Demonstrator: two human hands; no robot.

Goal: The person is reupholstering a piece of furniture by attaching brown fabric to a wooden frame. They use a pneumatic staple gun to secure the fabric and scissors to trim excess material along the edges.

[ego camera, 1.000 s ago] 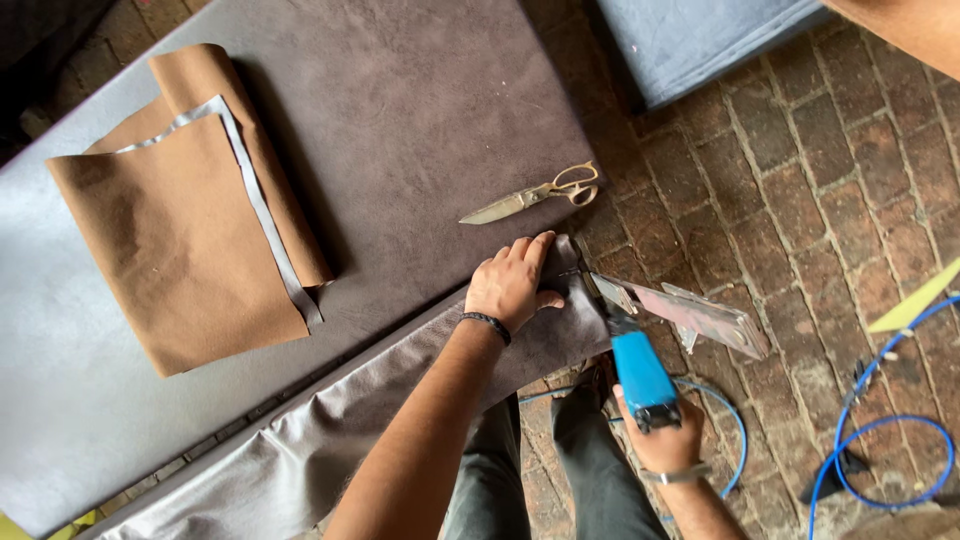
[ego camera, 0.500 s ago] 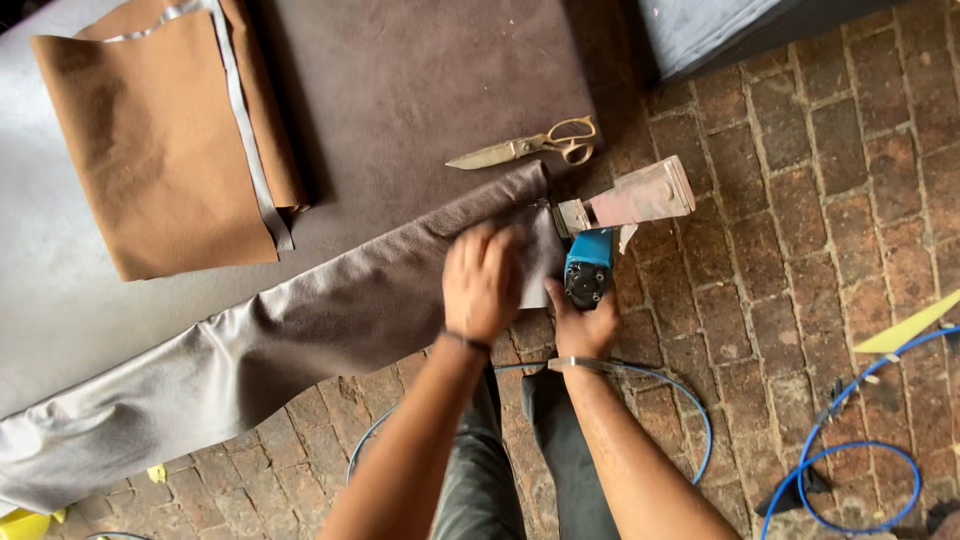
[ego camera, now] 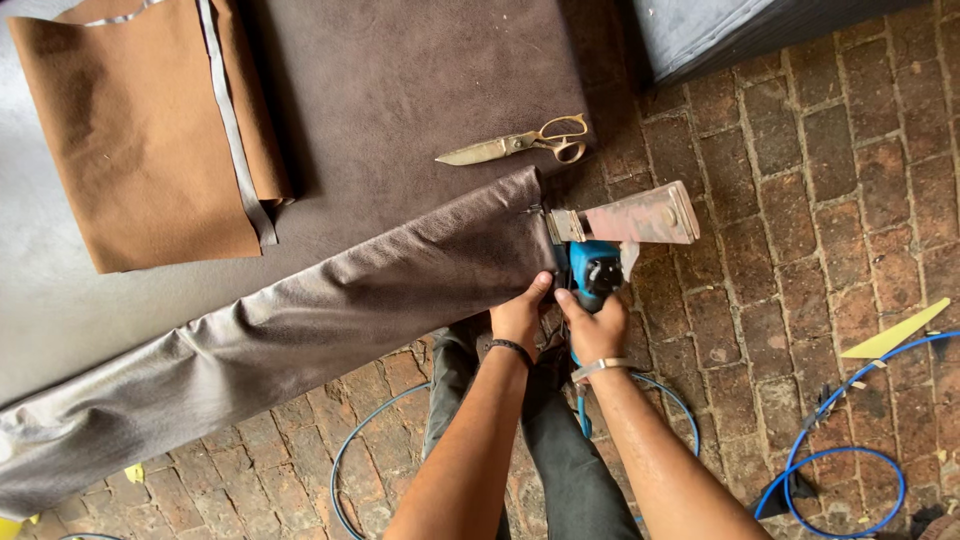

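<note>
Lower centre of frame: right hand (ego camera: pixel 598 332) closed around the grip of a blue staple gun (ego camera: pixel 596 268), its long metal magazine lying crosswise. Just beside it, left hand (ego camera: pixel 519 316) pinches the edge of the dark brown upholstery fabric (ego camera: pixel 330 300) at the nozzle. Blue hose (ego camera: pixel 345 455) loops on brick paving. Farther up: scissors (ego camera: pixel 520 143); upper left, folded tan fabric (ego camera: pixel 130 140).

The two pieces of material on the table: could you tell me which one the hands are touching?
The dark brown leather folded over the table's near edge; the tan piece lies untouched at the far left.
</note>
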